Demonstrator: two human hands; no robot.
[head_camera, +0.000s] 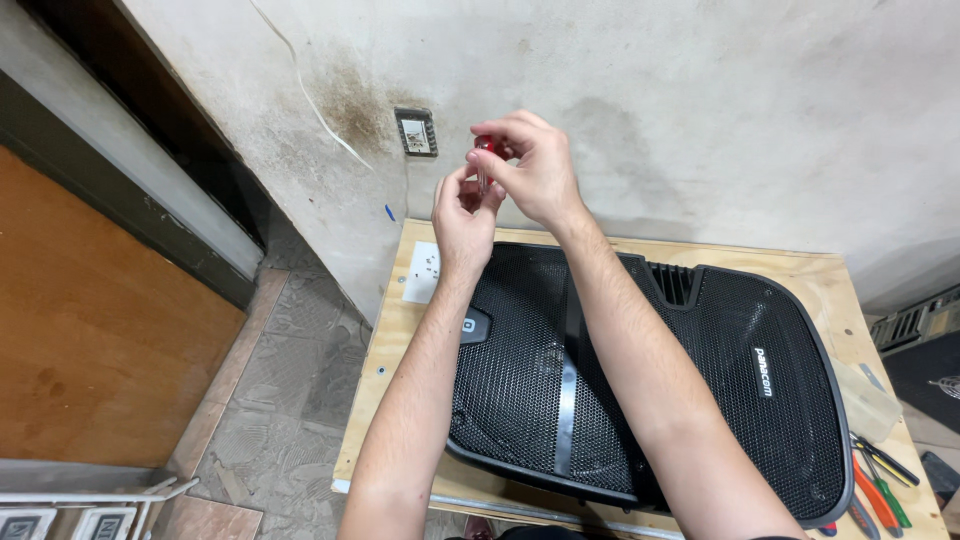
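Head camera view, looking down: the right hand (535, 165) grips the red handle of a screwdriver (484, 160), fingers closed around its top. The tool stands roughly upright, shaft pointing down. The left hand (462, 215), just below, pinches the shaft's lower end. Both hands are raised above the far edge of a black speaker (720, 380) lying flat on a plywood table (400, 330). More screwdrivers (880, 490) lie at the table's right edge.

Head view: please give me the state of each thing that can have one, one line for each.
Red-handled screwdriver: held up in both hands, off the table.
Right hand: fingers closed on the handle.
Left hand: fingers at the shaft.
Black speaker: lying flat on the table, grille up.
Small screws: loose on white paper.
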